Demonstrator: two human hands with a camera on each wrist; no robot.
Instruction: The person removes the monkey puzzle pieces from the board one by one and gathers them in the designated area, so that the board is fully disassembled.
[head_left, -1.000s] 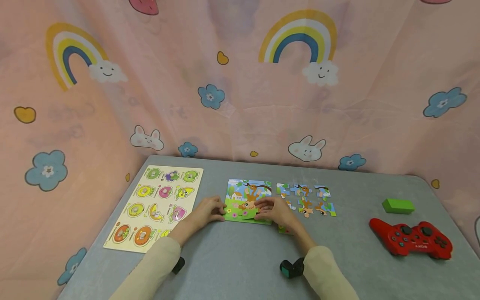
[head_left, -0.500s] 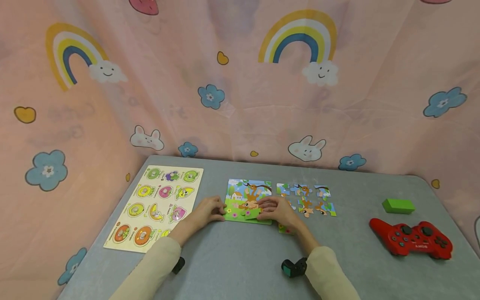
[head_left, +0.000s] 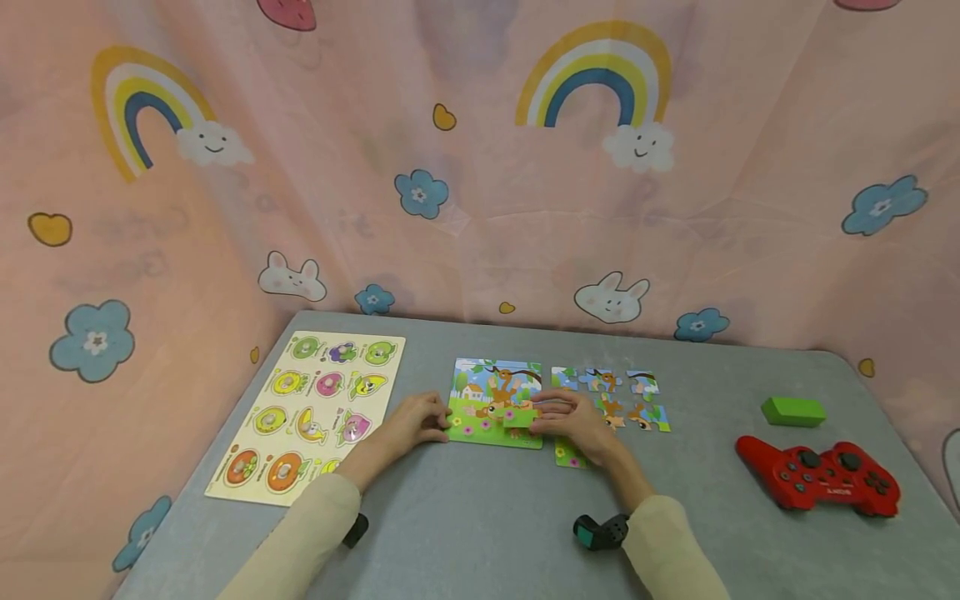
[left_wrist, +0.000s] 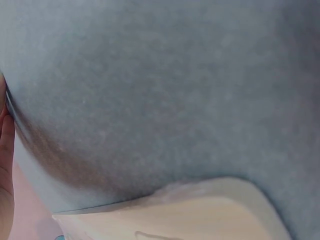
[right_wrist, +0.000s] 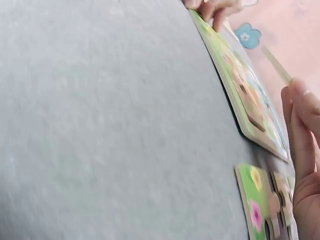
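My left hand [head_left: 420, 419] pinches the left edge of a monkey puzzle board [head_left: 468, 423], which lies flat on the table. In the right wrist view, the left fingers curl at the far corner of the board. My right hand [head_left: 576, 425] pinches a green puzzle piece [head_left: 516, 417] with a pink flower over the right part of the board. The right wrist view shows this piece edge-on, raised above the board between thumb and fingers. Right of the board lie several loose puzzle pieces [head_left: 645, 417], some hidden behind the right hand. A flowered piece [head_left: 570, 455] lies under the right wrist.
A cream fruit puzzle board [head_left: 307, 400] lies to the left, partly covered by the left forearm in the head view. On the right are a green block [head_left: 793, 412] and a red game controller [head_left: 817, 477]. A patterned pink curtain [head_left: 480, 250] hangs behind the table.
My right hand has moved a little to the right with the piece, which has turned and risen so its pink flower shows more. The left hand stays at the board's edge.
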